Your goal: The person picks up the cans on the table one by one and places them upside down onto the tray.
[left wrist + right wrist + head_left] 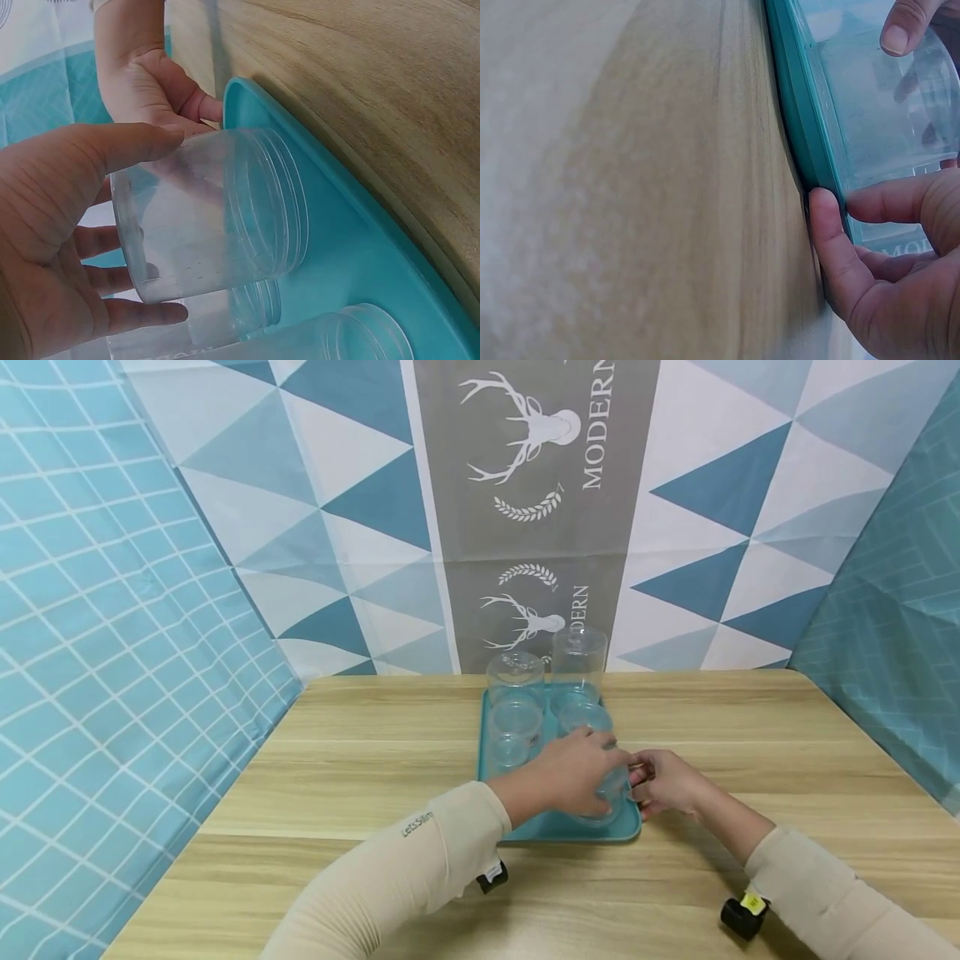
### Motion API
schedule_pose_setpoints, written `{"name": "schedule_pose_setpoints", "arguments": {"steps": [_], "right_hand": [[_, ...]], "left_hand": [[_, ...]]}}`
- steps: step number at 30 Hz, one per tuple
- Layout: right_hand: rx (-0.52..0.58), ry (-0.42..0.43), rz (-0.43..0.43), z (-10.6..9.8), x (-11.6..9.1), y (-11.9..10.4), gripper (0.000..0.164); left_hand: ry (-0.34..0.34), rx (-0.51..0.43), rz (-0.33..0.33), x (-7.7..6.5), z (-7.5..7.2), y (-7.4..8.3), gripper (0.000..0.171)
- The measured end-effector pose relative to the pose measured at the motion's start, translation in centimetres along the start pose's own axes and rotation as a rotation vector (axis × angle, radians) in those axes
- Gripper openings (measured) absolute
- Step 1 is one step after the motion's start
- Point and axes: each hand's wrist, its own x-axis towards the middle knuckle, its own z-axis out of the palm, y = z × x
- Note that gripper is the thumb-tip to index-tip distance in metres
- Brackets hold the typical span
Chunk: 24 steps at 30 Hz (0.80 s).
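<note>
My left hand (577, 772) curls from above round a clear plastic jar (210, 225) at the near right corner of a teal tray (540, 832). In the left wrist view the jar's threaded mouth faces the tray, with thumb and fingers on its sides near the base. My right hand (667, 783) pinches the tray's right rim (799, 112) between thumb and finger, close by the held jar. Several more clear jars stand on the tray, among them a tall one (579, 660) at the back right and a wide one (515, 672) at the back left.
The tray lies on a wood-grain table (375, 760). A patterned cloth (337, 527) hangs behind the table, with blue cloths at both sides. Small black cameras are strapped at both wrists, over beige sleeves.
</note>
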Motion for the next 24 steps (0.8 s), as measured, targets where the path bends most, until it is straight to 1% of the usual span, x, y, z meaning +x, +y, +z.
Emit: {"name": "schedule_pose_setpoints", "arguments": {"steps": [4, 7, 11, 14, 16, 19, 21, 24], "right_hand": [[-0.012, 0.000, -0.001, 0.0, -0.2, 0.0, 0.053], [-0.034, 0.007, -0.007, 0.1, -0.4, 0.0, 0.053], [-0.084, 0.029, -0.020, 0.2, -0.6, 0.0, 0.052], [-0.142, 0.044, -0.042, 0.2, -0.7, 0.0, 0.050], [-0.199, 0.052, -0.064, 0.3, -0.9, -0.1, 0.048], [-0.332, 0.060, -0.133, 0.2, -1.4, -0.3, 0.044], [-0.445, 0.080, -0.201, 0.2, -1.8, -0.6, 0.041], [-0.598, 0.146, -0.306, 0.0, -2.5, -1.1, 0.037]], "left_hand": [[0.020, 0.011, 0.010, 0.0, 0.2, 0.1, 0.067], [0.027, 0.024, 0.000, -0.1, 0.3, 0.3, 0.070], [0.038, 0.039, -0.020, -0.4, 0.2, 0.4, 0.076], [0.063, 0.040, -0.015, -0.8, -0.1, 0.5, 0.077], [0.086, 0.023, -0.004, -1.3, -0.3, 0.4, 0.075], [0.134, -0.019, 0.016, -2.3, -0.7, 0.1, 0.074], [0.175, -0.070, 0.021, -3.0, -0.8, -0.2, 0.073], [0.238, -0.172, 0.016, -4.3, -1.1, -1.0, 0.068]]}}
